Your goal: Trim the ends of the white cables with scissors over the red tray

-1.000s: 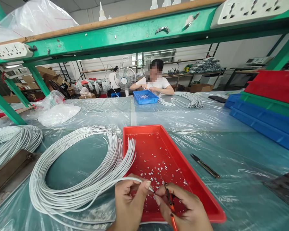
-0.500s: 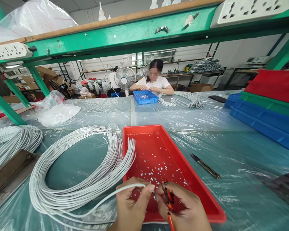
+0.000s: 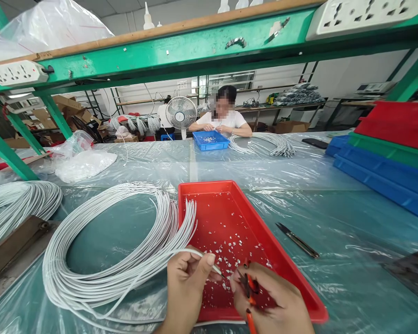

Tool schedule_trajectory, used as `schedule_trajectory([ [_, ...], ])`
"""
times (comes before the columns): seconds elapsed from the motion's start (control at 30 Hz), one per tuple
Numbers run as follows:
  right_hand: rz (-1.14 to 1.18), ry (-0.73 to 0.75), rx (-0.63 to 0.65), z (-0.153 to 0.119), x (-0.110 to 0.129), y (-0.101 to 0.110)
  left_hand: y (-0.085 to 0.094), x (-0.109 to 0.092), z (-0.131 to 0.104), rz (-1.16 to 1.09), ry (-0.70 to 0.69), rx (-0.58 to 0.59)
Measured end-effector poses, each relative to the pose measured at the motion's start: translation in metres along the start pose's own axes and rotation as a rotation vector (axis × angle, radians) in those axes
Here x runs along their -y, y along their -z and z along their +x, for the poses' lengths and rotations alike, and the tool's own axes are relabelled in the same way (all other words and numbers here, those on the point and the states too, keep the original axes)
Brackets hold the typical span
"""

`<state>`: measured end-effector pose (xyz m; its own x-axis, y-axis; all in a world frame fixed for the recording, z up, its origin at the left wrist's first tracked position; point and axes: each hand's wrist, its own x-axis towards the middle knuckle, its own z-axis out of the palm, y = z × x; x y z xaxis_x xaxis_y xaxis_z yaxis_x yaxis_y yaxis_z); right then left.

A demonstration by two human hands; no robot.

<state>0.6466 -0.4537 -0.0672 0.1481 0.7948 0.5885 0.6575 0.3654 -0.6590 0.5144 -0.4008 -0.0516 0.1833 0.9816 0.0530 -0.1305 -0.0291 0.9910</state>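
Observation:
Over the near left part of the red tray point(image 3: 242, 188), my left hand point(image 3: 191, 283) pinches a white cable point(image 3: 181, 251) near its end, and the thin dark tip points right. My right hand point(image 3: 270, 297) is closed around orange-handled pliers point(image 3: 251, 287), just right of the cable tip and apart from it. Small white scraps point(image 3: 230, 241) lie scattered in the tray. The cable runs back to a big coil of white cables point(image 3: 59, 260) at the left, whose cut ends rest over the tray's left edge.
Snips point(image 3: 297, 240) lie right of the tray. Stacked blue, green and red trays point(image 3: 386, 148) stand at the right. Another coil point(image 3: 38, 197) and a metal block point(image 3: 14, 250) are at the left. A person point(image 3: 226, 116) works opposite at a blue tray point(image 3: 212, 144).
My right hand with the pliers has shifted slightly right, away from the cable end. My left hand has tilted the cable end downward, and its dark tip now shows.

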Motion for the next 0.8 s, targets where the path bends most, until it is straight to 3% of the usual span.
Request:
schedule_trajectory([
  [0.23,-0.297,-0.106,0.017,0.005,-0.028,0.016,-0.002,0.0,0.005,-0.242,0.181,0.152],
  [0.3,-0.155,-0.221,0.045,0.006,-0.028,0.016,-0.002,0.0,0.005,-0.284,0.208,0.179],
  [0.4,0.249,-0.407,0.151,0.005,-0.023,0.013,-0.002,0.0,0.004,-0.335,0.24,0.217],
  [0.47,0.428,-0.459,0.192,0.005,-0.021,0.011,-0.003,0.0,0.004,-0.368,0.25,0.242],
  [0.67,0.489,-0.428,0.116,0.004,-0.017,0.011,-0.006,-0.002,0.004,-0.41,0.236,0.3],
  [0.8,0.463,-0.383,0.136,0.007,-0.01,0.014,-0.006,0.0,0.003,-0.383,0.205,0.306],
])
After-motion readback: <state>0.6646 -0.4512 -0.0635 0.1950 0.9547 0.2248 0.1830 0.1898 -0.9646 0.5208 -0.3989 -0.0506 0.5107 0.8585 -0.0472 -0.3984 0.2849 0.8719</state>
